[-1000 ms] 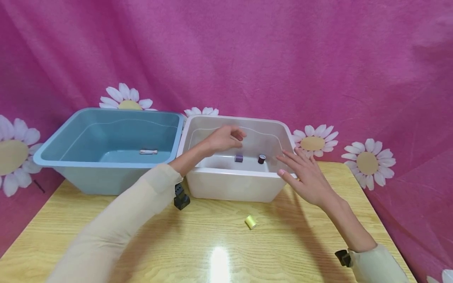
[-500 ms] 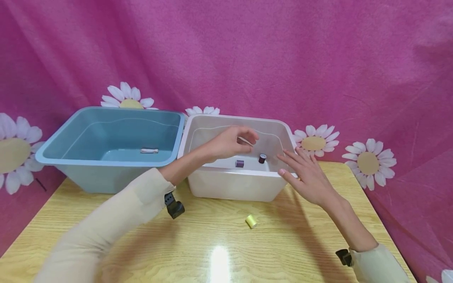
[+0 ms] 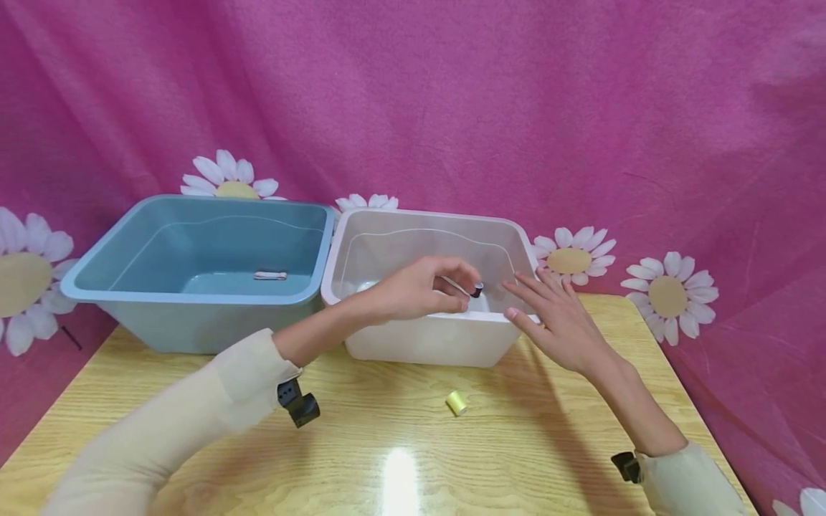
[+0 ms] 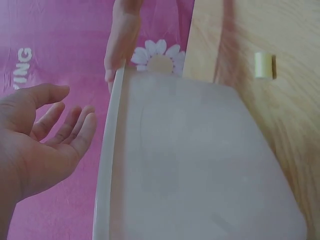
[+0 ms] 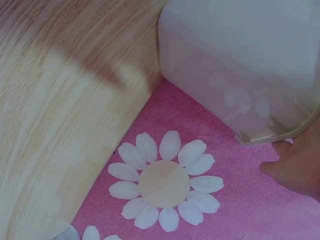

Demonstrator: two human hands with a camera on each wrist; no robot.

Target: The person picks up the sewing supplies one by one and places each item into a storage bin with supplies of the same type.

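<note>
My left hand (image 3: 426,292) hangs over the near side of the pale tub (image 3: 426,342), fingers loosely bent. The left wrist view shows that hand (image 4: 42,137) with nothing between thumb and fingers, beside the tub's rim (image 4: 104,165). My right hand (image 3: 560,322) rests at the tub's right corner with its fingers spread over the rim. In the right wrist view, fingertips of the right hand (image 5: 297,162) show at that rim. A dark spool of thread (image 3: 478,289) lies inside, partly covered by the left hand. A yellow spool of thread (image 3: 456,403) lies on the table in front.
A blue tub (image 3: 187,297) stands against the pale tub on the left, with a small folded whitish strip (image 3: 269,275) on its floor. Behind both hangs a pink cloth (image 3: 439,107) with daisies. The wooden table (image 3: 361,444) extends toward me.
My left hand has moved toward me and slightly right, from inside the pale tub to over its near rim, and now hides the purple spool. The right hand has stayed at the corner.
</note>
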